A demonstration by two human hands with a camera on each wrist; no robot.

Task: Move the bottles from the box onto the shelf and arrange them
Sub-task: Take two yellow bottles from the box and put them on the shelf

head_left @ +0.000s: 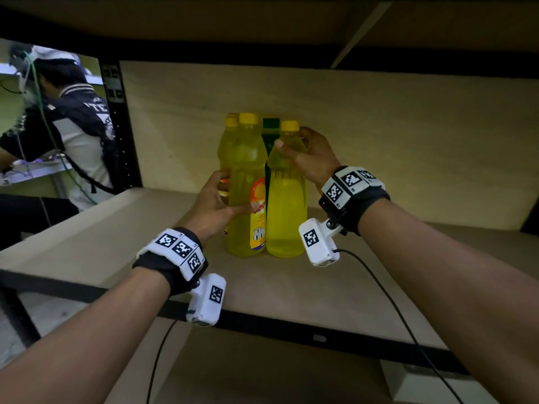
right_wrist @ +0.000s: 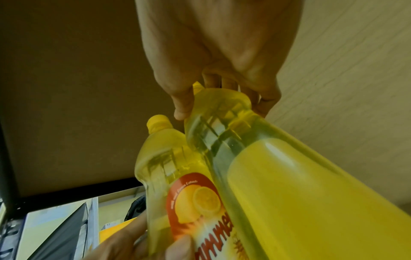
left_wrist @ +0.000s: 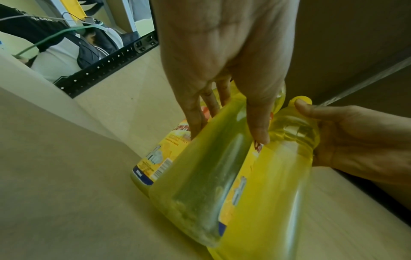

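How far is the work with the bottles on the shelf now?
Done: four bottles stand together on the shelf, including a green bottle behind. In hand: the left hand grips the labelled yellow bottle; the right hand grips the front right bottle. Left: unclear, no box is in view.

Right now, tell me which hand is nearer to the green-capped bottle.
Right. The right hand grips the neck of the front right yellow bottle, just in front of the green-capped bottle. The left hand holds the labelled yellow bottle lower down, farther off.
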